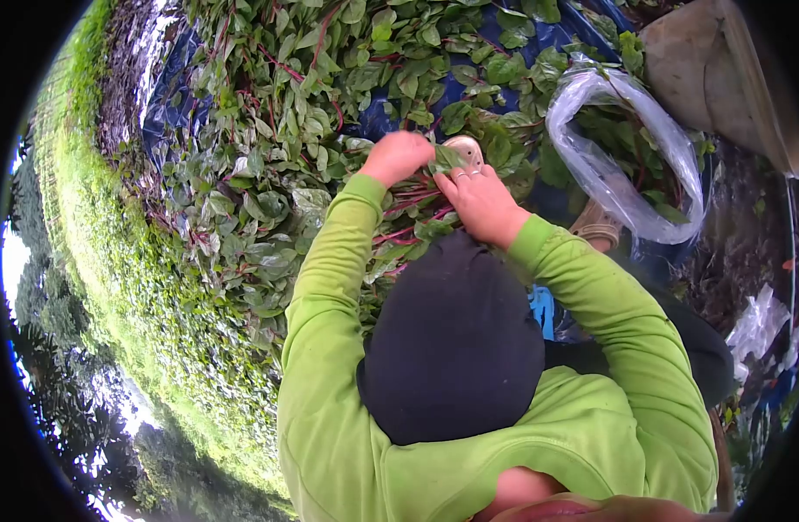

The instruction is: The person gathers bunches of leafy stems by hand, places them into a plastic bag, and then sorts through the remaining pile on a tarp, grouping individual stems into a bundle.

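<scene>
My left hand [399, 157] is closed and somewhat blurred, with its fingertips at a green leaf [449, 158] between my two hands. Fingers bent, my right hand [484, 205] grips leafy greens and wears rings. Beneath both hands lie red-stemmed leafy greens [408, 202], their pinkish stems side by side. Just beyond my right fingers shows the toe of a beige shoe [465, 150] with small holes. A dark rounded shape [456, 339], apparently my knee, hides what lies below my wrists.
More greens [278, 96] are heaped over a blue tarp [452, 91]. To the right, a clear plastic bag [693, 196] stands wide open with leaves in it. A beige container [704, 65] is behind it. Crumpled white plastic [758, 326] lies farther right; dense plants [147, 287] grow at left.
</scene>
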Available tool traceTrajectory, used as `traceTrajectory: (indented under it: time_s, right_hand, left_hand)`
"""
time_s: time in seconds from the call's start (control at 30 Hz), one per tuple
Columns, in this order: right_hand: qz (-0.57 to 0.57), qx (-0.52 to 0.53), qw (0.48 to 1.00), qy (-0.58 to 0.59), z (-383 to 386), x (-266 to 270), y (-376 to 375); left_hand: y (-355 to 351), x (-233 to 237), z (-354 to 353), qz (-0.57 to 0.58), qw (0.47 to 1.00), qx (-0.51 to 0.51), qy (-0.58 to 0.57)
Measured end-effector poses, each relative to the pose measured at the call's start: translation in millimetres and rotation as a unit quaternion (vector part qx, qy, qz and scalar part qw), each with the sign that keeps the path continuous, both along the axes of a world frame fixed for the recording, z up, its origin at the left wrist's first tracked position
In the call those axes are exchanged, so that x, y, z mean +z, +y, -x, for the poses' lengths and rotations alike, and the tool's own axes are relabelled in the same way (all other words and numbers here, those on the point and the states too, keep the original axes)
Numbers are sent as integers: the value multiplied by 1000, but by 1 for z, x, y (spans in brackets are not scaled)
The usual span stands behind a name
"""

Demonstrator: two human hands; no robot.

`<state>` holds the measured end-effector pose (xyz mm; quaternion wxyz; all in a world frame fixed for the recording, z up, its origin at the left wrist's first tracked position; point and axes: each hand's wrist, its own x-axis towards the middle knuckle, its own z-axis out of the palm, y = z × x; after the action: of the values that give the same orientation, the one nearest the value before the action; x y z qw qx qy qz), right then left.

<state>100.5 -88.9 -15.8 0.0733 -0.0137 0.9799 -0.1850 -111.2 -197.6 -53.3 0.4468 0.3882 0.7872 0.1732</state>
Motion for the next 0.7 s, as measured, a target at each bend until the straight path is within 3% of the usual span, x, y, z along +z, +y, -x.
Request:
traceTrajectory:
  time_s: [0.03, 0.07, 0.13, 0.2, 0.27, 0.33, 0.43, 0.53, 0.63, 0.67, 0.7]
  right_hand:
    - [-6, 4, 1000, -13, -2, 2, 0]
    - [-12, 7, 1000, -21, 0, 5, 0]
    - [-16, 11, 1000, -23, 3, 5, 0]
    - [-10, 9, 1000, -19, 2, 1, 1]
    - [-3, 14, 1000, -22, 0, 5, 4]
    - [-1, 16, 1000, -18, 0, 6, 5]
    - [-4, 17, 1000, -4, 1, 4, 3]
    - [-2, 12, 1000, 5, 0, 3, 3]
    - [15, 6, 1000, 6, -1, 5, 4]
    - [19, 6, 1000, 2, -1, 5, 4]
    - [23, 5, 1000, -1, -1, 5, 4]
  left_hand:
    - [11, -10, -1, -171, 970, 157, 67]
    - [21, -18, 4, -174, 926, 177, 284]
    - [32, -39, -2, -142, 856, 261, 423]
    - [26, -59, 12, -78, 933, 231, 265]
    - [18, -62, 24, -73, 965, 249, 37]
    - [11, -11, 20, -219, 861, 384, -252]
    - [-11, 62, 33, -211, 819, 410, -343]
    - [-39, 59, 65, -163, 821, 375, -398]
    - [-43, 26, 70, 6, 874, 395, -285]
    - [-51, 20, 58, 45, 937, 340, -70]
    - [-53, 18, 54, 92, 941, 302, 124]
